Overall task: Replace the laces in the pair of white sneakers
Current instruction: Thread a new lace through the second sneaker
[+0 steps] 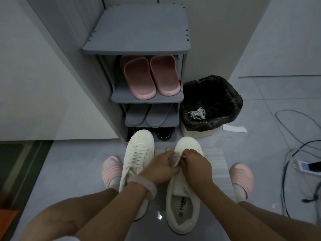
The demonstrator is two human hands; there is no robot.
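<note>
Your left hand [160, 168] and right hand [196, 164] met over the right sneaker [184, 197], fingers curled and pinching the white lace [178, 158] just beyond your fingertips, near the toe end of the eyelets. That shoe looked barely started. Just left of your left fingers, the left sneaker [139, 153] already looked fully laced. Well beyond your fingers, the bin [212, 101] held what looked like discarded laces [198, 113].
</note>
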